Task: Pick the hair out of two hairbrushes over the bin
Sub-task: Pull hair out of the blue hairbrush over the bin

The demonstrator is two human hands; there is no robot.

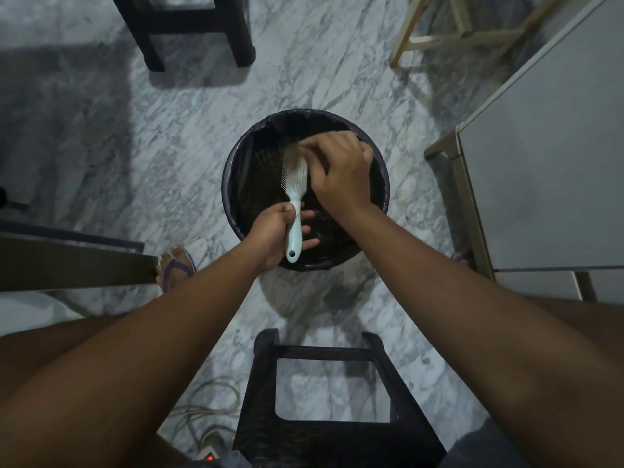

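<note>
Open straight below the fingers (315,145) of the right hand (341,170), down into the bin (227,197). Hemmed just left of them by the hairbrush (297,179). Open marble floor (162,146) farther left, past the rim. Blocked well ahead by a dark stool (189,25), well right by a grey cabinet (547,163), and back toward the body by a second stool (324,434).

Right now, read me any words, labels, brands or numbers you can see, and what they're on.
No readable text anywhere.
The pale blue hairbrush and black bin show no label or brand.
The power strip at the bottom edge shows only a red light; any marking is too dark to read.
</note>
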